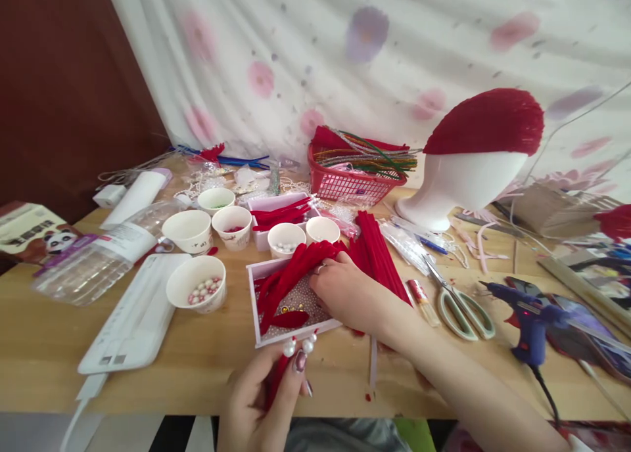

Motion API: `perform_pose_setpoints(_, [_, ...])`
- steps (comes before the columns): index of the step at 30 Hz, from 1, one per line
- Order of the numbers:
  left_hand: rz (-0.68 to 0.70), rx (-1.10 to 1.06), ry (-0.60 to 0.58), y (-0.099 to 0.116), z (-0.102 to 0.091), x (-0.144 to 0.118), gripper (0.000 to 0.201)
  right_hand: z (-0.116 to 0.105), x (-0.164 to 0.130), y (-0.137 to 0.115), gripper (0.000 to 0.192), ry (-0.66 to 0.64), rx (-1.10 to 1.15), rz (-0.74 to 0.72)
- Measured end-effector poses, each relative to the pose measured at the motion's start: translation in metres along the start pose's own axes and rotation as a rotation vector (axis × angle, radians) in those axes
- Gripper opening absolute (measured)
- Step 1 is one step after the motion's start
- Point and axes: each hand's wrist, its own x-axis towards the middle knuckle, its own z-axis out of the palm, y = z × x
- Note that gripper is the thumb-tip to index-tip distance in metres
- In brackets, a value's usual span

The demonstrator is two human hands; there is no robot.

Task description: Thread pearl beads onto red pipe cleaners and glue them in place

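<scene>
the left hand (261, 399) is low at the desk (44, 347) edge, grip closed on a red piece with pearls (298, 347) on top, kept close so it is easy to see. the right hand (348, 291) reaches into the white tray (256, 314), fingers curled among red stems (286, 284); i cannot tell if it pinches one. a cup of pearls (197, 291) sits near.

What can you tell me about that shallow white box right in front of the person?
The box is shallow and white, probably card, lying flat and open on the wooden table. Inside are red pieces over tiny pale beads with some gold ones. The right hand reaches into it; the left hand is just below its near edge.
</scene>
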Motion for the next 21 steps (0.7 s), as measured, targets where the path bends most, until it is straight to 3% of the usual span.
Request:
perform_pose_setpoints(5, [-0.035,0.001,-0.030,0.001,-0.003,0.003,0.042,-0.005,0.001,0.003,0.023,-0.023,0.019,-0.016])
perform_pose_setpoints(11, [-0.047,-0.008,-0.001,0.000,-0.003,0.005,0.034,-0.003,-0.011,0.012,0.016,0.109,0.181,-0.036])
perform_pose_setpoints(16, [-0.028,-0.019,0.010,0.006,0.002,0.005,0.027,0.009,-0.031,0.014,0.019,0.369,0.387,-0.010])
perform_pose_setpoints(21, [-0.041,-0.011,-0.055,0.013,0.012,0.003,0.023,0.033,-0.068,0.005,0.039,0.665,0.708,0.152])
